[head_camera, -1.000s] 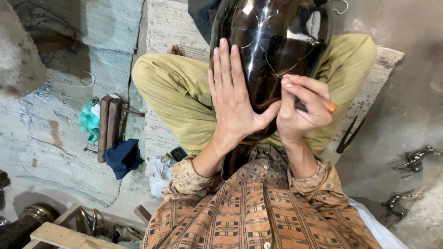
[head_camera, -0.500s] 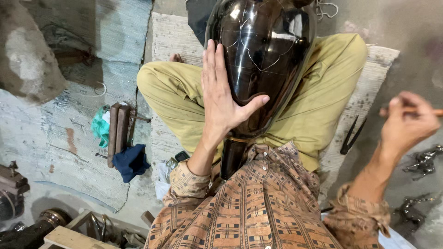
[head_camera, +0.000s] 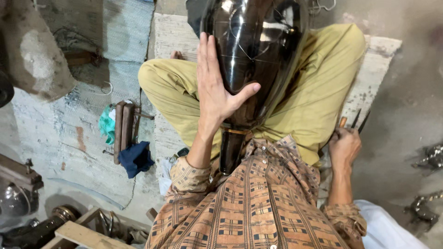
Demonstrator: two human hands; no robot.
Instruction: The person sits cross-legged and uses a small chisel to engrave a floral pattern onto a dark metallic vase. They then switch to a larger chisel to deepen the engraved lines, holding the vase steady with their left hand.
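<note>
I sit cross-legged on a pale mat (head_camera: 171, 37) in olive trousers. A large glossy black vase-shaped vessel (head_camera: 258, 50) stands between my knees, its narrow neck (head_camera: 229, 150) pointing toward my chest. My left hand (head_camera: 214, 87) lies flat on the vessel's left side, fingers straight, thumb spread across its front. My right hand (head_camera: 344, 145) is down by my right knee at the mat's edge, its fingers closed around an orange-handled tool (head_camera: 343, 122). Two thin dark tools (head_camera: 360, 121) lie right beside it.
On the floor to my left lie wooden-handled tools (head_camera: 123, 131), a green cloth (head_camera: 107, 124) and a dark blue cloth (head_camera: 135, 159). Wooden pieces and metal parts (head_camera: 55, 226) sit at the lower left. Metal bits (head_camera: 429, 157) lie on the concrete at right.
My right hand has left the vessel's surface, swung out to the right and dropped to the floor beside my knee with the orange-handled tool. My left hand stays flat on the vessel.
</note>
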